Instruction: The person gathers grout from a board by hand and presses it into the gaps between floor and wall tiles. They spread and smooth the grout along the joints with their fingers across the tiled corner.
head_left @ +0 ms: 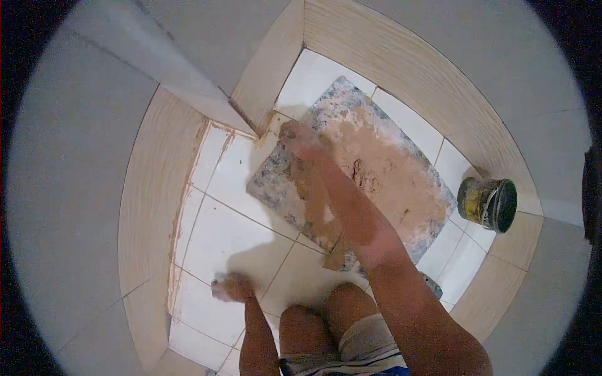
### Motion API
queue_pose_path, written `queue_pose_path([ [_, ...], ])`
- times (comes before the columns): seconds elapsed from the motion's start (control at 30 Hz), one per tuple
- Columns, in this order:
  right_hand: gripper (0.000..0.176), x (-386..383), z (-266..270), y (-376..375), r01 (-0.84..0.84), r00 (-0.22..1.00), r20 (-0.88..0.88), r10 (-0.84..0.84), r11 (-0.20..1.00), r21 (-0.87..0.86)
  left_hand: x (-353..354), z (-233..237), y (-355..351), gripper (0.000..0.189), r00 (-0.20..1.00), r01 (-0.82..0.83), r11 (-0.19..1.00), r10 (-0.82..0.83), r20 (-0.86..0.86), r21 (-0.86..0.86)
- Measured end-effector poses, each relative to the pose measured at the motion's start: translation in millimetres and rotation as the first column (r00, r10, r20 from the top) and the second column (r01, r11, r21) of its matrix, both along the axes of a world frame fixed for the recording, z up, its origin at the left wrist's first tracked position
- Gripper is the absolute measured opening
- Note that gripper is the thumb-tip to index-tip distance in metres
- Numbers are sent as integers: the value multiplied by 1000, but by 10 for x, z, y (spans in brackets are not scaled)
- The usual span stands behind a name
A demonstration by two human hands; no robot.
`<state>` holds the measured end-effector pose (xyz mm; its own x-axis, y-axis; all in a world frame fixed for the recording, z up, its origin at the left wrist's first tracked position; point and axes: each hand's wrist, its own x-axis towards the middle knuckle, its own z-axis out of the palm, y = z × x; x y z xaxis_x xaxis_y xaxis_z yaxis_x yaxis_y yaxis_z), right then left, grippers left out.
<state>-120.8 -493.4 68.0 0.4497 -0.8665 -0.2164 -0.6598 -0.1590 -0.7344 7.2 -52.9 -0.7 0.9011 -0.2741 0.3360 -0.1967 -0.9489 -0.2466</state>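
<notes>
White floor tiles (241,235) with thin brown joints lie beneath the 2 bare hands. At the right hand (300,139), the fingers look bent over the left-hand border of a mottled grey sheet (268,183), near the projecting wall corner (256,130); blur hides whether they grip anything. Pinkish-brown paste (392,172) spreads across the sheet, its main mass just beside these fingers and under the forearm, with 1 dark, rough clump (365,178) near the middle. Residue coats the fingers of the left hand (232,287), which is well apart from the sheet, over the tiles; their spread and any hold are too indistinct to tell. Between that hand and the right forearm, a small tan piece (336,259) lies at the sheet's near edge. Farther out, 1 dark, stained bucket (487,205) stands beyond the sheet's right side, near wood-patterned skirting (147,219). Brown smears mark the skirting's base on the left. Plain grey walls (69,188) rise around, and 2 bare knees (348,302) show below.
</notes>
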Motion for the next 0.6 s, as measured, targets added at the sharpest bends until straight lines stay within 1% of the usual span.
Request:
queue_pose_path([
  [0.03, 38, 41, -11, -27, 15, 1000, 11, -15, 1000, 5, 53, -152, -74, 47, 932, 295, 896, -346, 105, 332],
  [0.07, 39, 72, -50, -68, 50, 995, 83, -53, 998, 42, -78, 120, -536, 54, 971, 223, 974, -218, -99, 41],
  [0.1, 40, 111, -108, -122, 83, 984, 153, -94, 993, 81, -225, 402, -986, 60, 933, 66, 973, -139, -332, -222],
  [0.13, 40, 181, -252, -251, 99, 981, 159, -112, 991, 86, -149, 77, -1007, 52, 916, 230, 845, -356, -186, -483],
  [0.17, 40, 273, -501, -424, 159, 866, 409, -290, 933, 323, -229, 133, -1200, 49, 896, 332, 836, -424, -133, -436],
  [0.2, 41, 358, -655, -528, 134, 662, 571, -485, 827, 547, -362, 195, -1402, 46, 868, 425, 819, -490, -84, -384],
  [0.23, 43, 448, -601, -556, 146, 565, 651, -506, 839, 525, -402, 171, -1451, 46, 863, 434, 817, -498, -84, -379],
  [0.27, 45, 500, -558, -591, 163, 462, 720, -518, 847, 505, -428, 150, -1483, 43, 877, 436, 839, -477, -55, -325],
  [0.3, 45, 487, -438, -627, 168, 458, 715, -529, 841, 515, -448, 117, -1489, 41, 890, 433, 860, -455, -25, -269],
  [0.37, 43, 537, -247, -648, 224, 677, 582, -450, 880, 420, -443, 78, -1416, 40, 889, 435, 864, -457, -32, -254],
  [0.4, 43, 556, -298, -634, 229, 671, 582, -460, 874, 428, -414, 39, -1413, 39, 886, 439, 860, -463, -35, -262],
  [0.43, 44, 555, -357, -567, 230, 910, 315, -270, 960, 158, -389, -1, -1384, 39, 882, 446, 859, -470, -40, -252],
  [0.47, 45, 551, -404, -530, 103, 992, -56, -109, 990, -97, -386, -44, -1369, 39, 889, 433, 868, -456, -46, -242],
  [0.5, 45, 561, -419, -525, 103, 992, -58, -108, 990, -94, -401, -24, -1414, 40, 897, 416, 879, -438, -50, -234],
  [0.53, 45, 574, -437, -513, -84, 987, -143, 71, 992, -89, -412, 9, -1435, 40, 896, 418, 879, -440, -54, -230],
  [0.57, 46, 593, -455, -514, -267, 943, -223, 247, 961, -67, -424, 53, -1439, 40, 892, 411, 877, -443, -88, -247],
  [0.6, 46, 668, -709, -514, -266, 943, -222, 247, 962, -60, -443, 111, -1461, 41, 888, 403, 877, -444, -122, -263],
])
